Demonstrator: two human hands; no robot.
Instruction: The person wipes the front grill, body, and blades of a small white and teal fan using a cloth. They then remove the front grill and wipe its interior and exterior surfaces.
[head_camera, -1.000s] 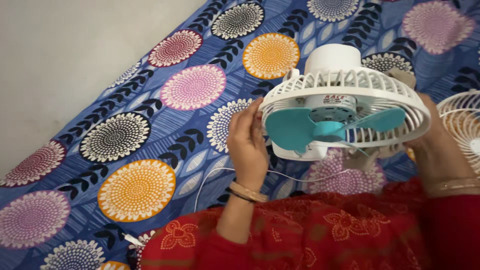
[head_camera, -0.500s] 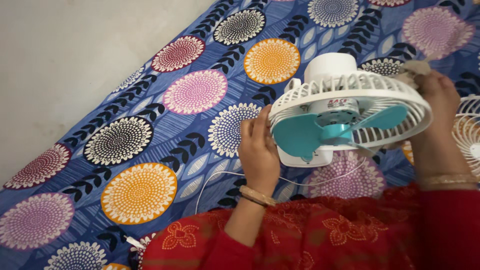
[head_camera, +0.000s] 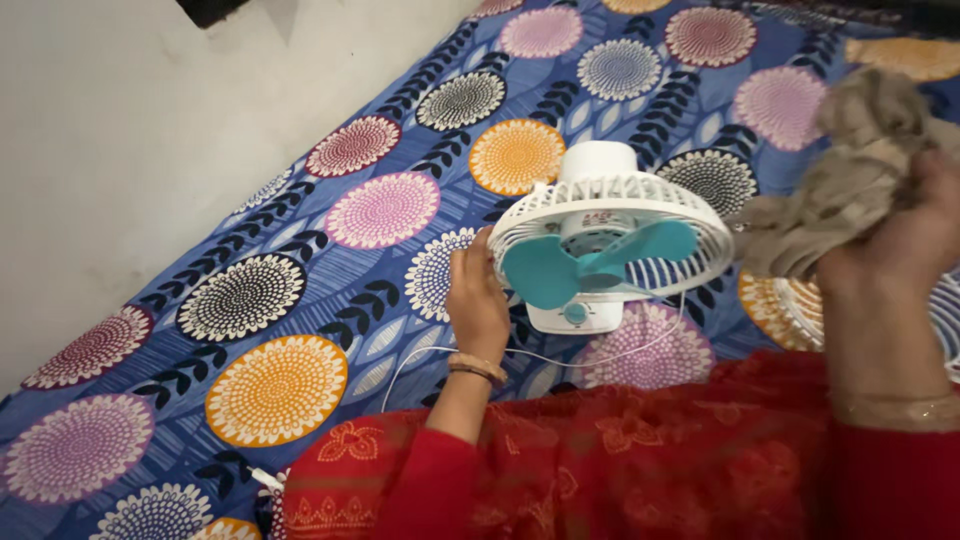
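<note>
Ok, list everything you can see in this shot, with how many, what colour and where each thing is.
table fan: one, white cage and base with teal blades, front grille off, centre of the bedsheet
cord: one, white, runs from the fan toward the lower left
cloth: one, beige, bunched in the right hand, upper right
loose grille: one, white, right edge, partly hidden behind the right arm
bedsheet: one, blue with round flower prints in several colours, under everything
wall: one, pale grey, upper left
red garment: one, patterned, bottom
bangles: gold, at both wrists
left hand: on the fan's cage rim
right hand: raised, gripping the cloth
</note>
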